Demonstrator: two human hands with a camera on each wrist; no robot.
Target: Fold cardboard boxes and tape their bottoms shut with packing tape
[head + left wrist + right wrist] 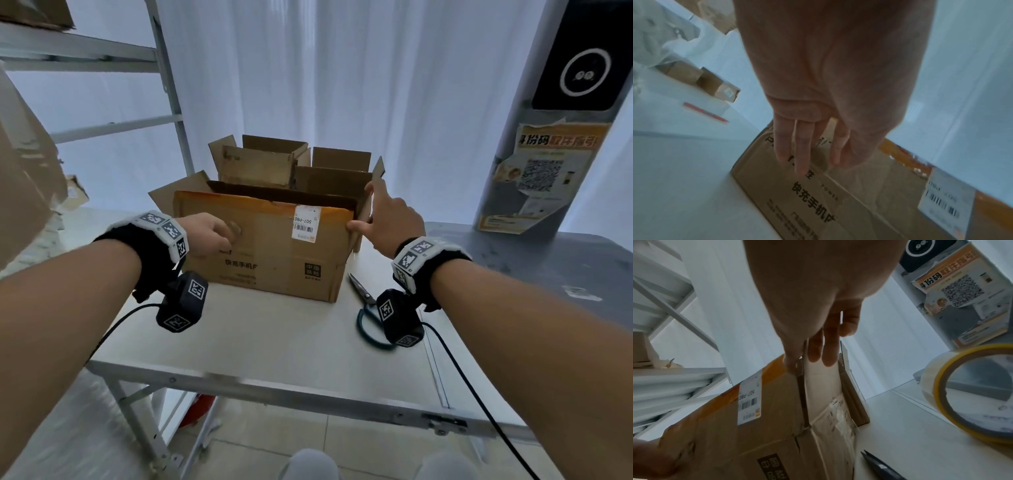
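A brown cardboard box (274, 253) with a white barcode label stands on the white table (274, 342), its top flaps open. My left hand (212, 234) rests on the left part of its near face; in the left wrist view the fingers (801, 155) lie straight on the printed cardboard (859, 194). My right hand (383, 216) is at the box's right near corner, with the thumb on the front edge and straight fingers (818, 353) lying up against the right side flap (822, 382). A roll of clear packing tape (970, 394) with a yellow core stands on the table to the right of the box.
Scissors (363, 291) lie on the table just right of the box, below my right wrist. Two smaller open boxes (260, 161) (339, 171) stand behind it. A metal shelf (171, 102) rises at the left, and a grey pillar with a poster (541, 171) at the right. A red pen-like thing (705, 112) lies left.
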